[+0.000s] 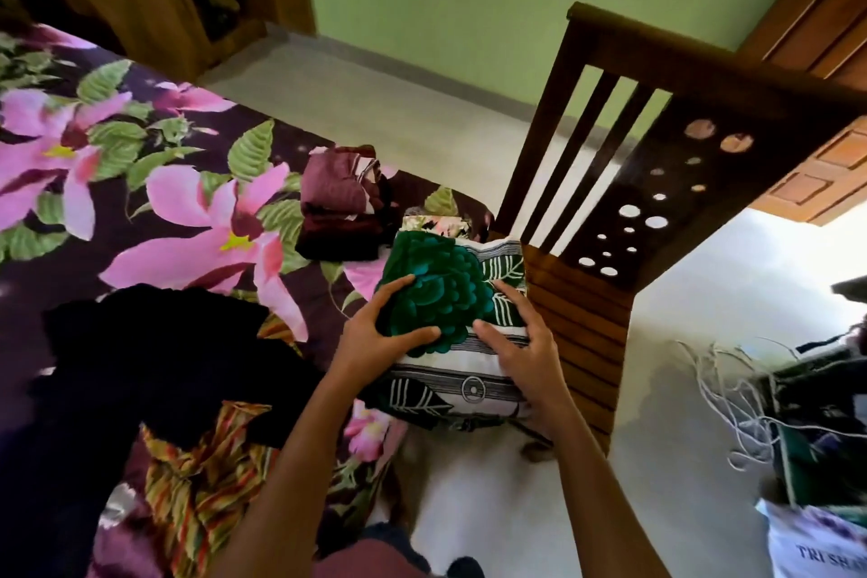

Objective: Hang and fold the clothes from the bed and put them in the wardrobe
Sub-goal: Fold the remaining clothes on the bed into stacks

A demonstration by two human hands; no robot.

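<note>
"What have you got?"

"The folded green-and-white bundle, at the corner of the bed, with its near end overhanging the floor. My left hand grips the dark green top fold, thumb over it and fingers curled round its far edge. My right hand clamps the bundle's three o'clock side, thumb and forefinger on top. My other fingers are out of sight, I think underneath."

"What's around it?"

"A small floral fold touches it at twelve o'clock, and a maroon pile sits just beside it at ten. A loose black garment lies over a striped cloth at eight. The bedframe stands close at three, and the wardrobe is well off at eleven."

"What could spoil it?"

"The top fold isn't pinned to the layers below. If I lift mostly with the left hand, it may peel open and the whole thing unfold. Swinging toward the wardrobe, I could brush the maroon pile and topple it, or catch the bedframe. Slack layers could also slide out underneath."
</note>
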